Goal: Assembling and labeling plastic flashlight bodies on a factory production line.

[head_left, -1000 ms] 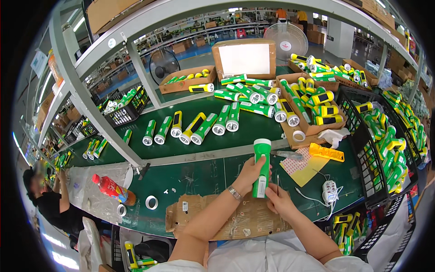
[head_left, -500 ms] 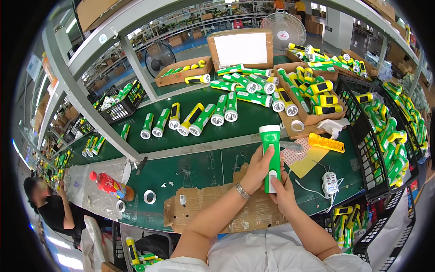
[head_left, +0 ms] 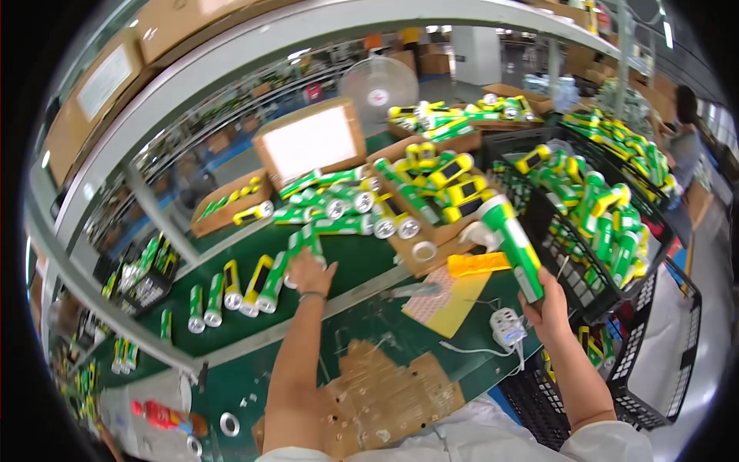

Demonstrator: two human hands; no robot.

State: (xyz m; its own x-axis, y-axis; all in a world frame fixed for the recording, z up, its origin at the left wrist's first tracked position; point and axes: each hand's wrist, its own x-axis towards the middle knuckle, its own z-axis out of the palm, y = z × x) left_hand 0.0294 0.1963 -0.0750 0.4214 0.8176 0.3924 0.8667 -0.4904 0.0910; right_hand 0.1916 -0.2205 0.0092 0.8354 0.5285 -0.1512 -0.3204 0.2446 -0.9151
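A green and yellow flashlight with a white head [head_left: 512, 242] is tilted up and to the left in my right hand [head_left: 548, 308], whose fingers wrap its lower end beside the black crate. My left hand [head_left: 310, 275] reaches over the bench to the row of flashlights. Its fingers lie at a green flashlight [head_left: 313, 240], with the thumb spread away to the right; slight blur hides the exact contact. Left of that hand, more flashlights [head_left: 254, 286] lie in a row, lens ends toward me. Behind it is a pile of green and white flashlights [head_left: 327, 202].
A cardboard box of flashlights [head_left: 431, 185] and black crates [head_left: 570, 254] full of them stand right. Nearer lie a power strip [head_left: 508, 327], an orange-yellow piece [head_left: 477, 264], a yellow sheet [head_left: 456, 308] and flattened cardboard [head_left: 385, 393]. A red-capped bottle [head_left: 165, 416] lies left.
My hands have parted: the left let go of the flashlight and moved to the row, while the right carried it toward the crate. The view has turned to the right.
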